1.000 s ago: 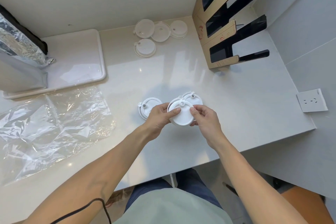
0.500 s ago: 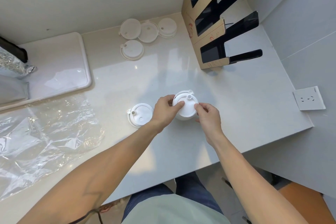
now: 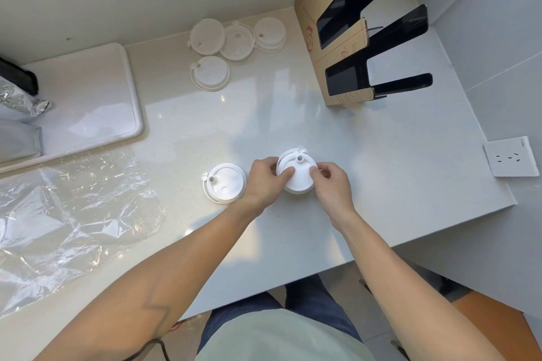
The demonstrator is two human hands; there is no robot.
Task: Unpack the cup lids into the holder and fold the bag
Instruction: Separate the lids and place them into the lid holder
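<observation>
**Both hands squaring up a small stack of lids at the counter's middle**

The stack of cup lids [image 3: 296, 174] is sitting flat on the counter [image 3: 381, 184], its round faces turned upward and its spout nub pointing away from the person. The left hand [image 3: 264, 182] is pinching the stack's left edge, thumb on top and fingers curling under the rim; the right hand [image 3: 331, 182] is pinching the right edge the same way, fingers drawn together. The stack is lying directly between the two hands, equally near both.

A single lid [image 3: 224, 183] is resting just beside the left hand. Four more lids [image 3: 237, 41] are lying near the back wall. The holder [image 3: 352, 38] is standing far and to the right, so the right hand is probably better placed for the carry, with the stack tipped edgewise for a slot. The empty bag [image 3: 73, 214] is lying crumpled at the left, not yet folded.
</observation>
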